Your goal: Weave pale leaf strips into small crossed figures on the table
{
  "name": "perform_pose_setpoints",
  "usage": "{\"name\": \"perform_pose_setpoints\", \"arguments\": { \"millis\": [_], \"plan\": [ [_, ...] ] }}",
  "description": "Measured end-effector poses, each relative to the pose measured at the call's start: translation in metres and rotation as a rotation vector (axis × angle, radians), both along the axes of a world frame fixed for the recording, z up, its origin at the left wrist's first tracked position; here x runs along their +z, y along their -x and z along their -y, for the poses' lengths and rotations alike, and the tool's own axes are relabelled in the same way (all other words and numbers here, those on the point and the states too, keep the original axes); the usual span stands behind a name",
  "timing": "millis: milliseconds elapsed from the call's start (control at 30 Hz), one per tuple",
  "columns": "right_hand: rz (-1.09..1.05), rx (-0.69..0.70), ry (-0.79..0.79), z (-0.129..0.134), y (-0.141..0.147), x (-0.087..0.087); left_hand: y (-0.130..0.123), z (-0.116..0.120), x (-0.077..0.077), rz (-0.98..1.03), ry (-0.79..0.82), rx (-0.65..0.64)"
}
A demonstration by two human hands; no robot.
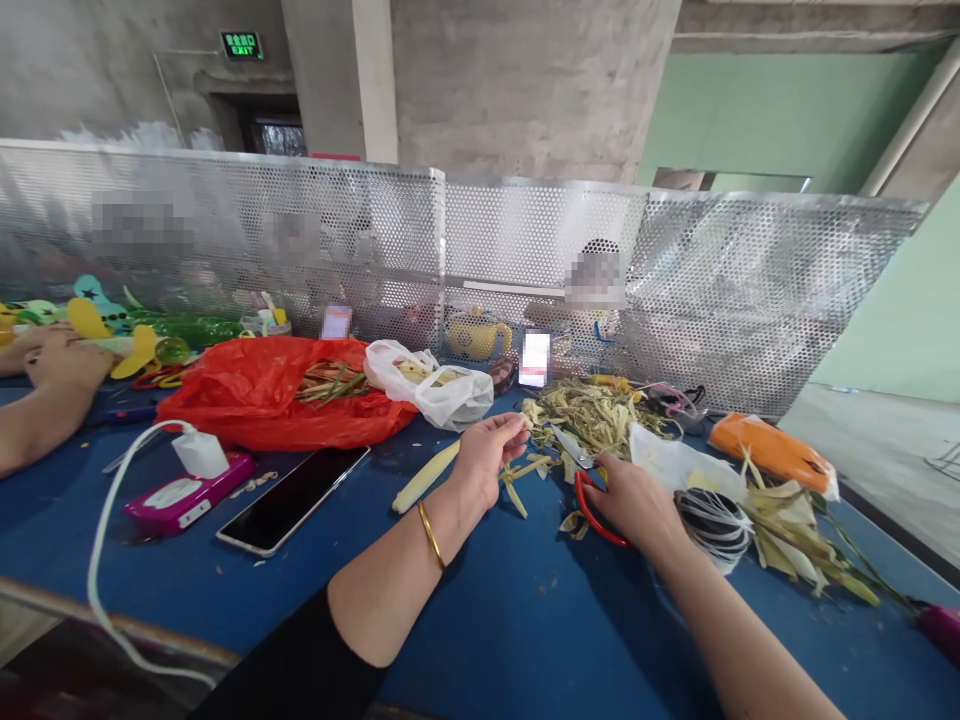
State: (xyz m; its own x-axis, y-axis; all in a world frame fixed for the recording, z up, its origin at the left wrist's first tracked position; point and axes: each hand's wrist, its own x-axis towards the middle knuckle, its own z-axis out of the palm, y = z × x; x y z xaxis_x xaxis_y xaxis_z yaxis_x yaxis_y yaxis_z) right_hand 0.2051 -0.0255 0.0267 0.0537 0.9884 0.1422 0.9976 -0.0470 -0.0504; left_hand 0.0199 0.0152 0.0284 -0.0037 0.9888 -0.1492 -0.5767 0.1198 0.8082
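Well, both bare hands are busy just on the near side of the heap of dried husks (600,410). The left hand (481,455) (a gold bangle circles its wrist) pinches a small pale piece (530,412) between thumb and fingertips, right at the heap's left edge. The right hand (626,495) has its grip closed around red-handled scissors (573,447), held in front of the heap, their blades angled toward that pale piece; I can't tell how far the blades stand apart. A long pale roll (426,480) lies on the blue table (517,620) left of the heap, partly hidden by the left hand. Farther left of the heap come a white plastic bag (457,398) and a red plastic bag (225,390) with dry stems. Behind the heap stands a lit phone (535,358); to its right sits an orange packet (765,450).
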Motion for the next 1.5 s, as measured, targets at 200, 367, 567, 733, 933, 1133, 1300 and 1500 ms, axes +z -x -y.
{"name": "perform_pose_setpoints", "arguments": {
  "millis": [200, 367, 567, 733, 933, 1133, 1300, 1500],
  "plan": [
    [0.095, 0.037, 0.001, 0.001, 0.0, -0.007, -0.009, 0.011, -0.003, -0.059, -0.076, -0.072],
    [-0.252, 0.163, -0.159, -0.002, 0.003, -0.006, -0.018, 0.023, -0.005, -0.168, -0.122, -0.104],
    [-1.136, 0.287, -0.237, 0.003, 0.026, -0.015, -0.026, 0.03, -0.009, -0.219, -0.176, -0.075],
    [-1.223, 0.218, -0.236, 0.008, 0.032, -0.012, -0.028, 0.032, -0.009, -0.279, -0.186, -0.056],
    [-1.2, 0.184, -0.261, 0.01, 0.035, -0.013, -0.03, 0.034, -0.01, -0.265, -0.175, -0.041],
    [-1.219, 0.238, -0.111, 0.009, 0.026, -0.006, -0.026, 0.033, -0.007, -0.297, -0.12, -0.14],
    [-1.147, 0.283, 0.1, 0.007, 0.007, 0.005, -0.019, 0.027, -0.004, -0.479, -0.196, -0.361],
    [-0.84, 0.366, 0.214, 0.013, -0.001, 0.012, -0.017, 0.027, -0.006, -0.633, -0.234, -0.434]
  ]
}}
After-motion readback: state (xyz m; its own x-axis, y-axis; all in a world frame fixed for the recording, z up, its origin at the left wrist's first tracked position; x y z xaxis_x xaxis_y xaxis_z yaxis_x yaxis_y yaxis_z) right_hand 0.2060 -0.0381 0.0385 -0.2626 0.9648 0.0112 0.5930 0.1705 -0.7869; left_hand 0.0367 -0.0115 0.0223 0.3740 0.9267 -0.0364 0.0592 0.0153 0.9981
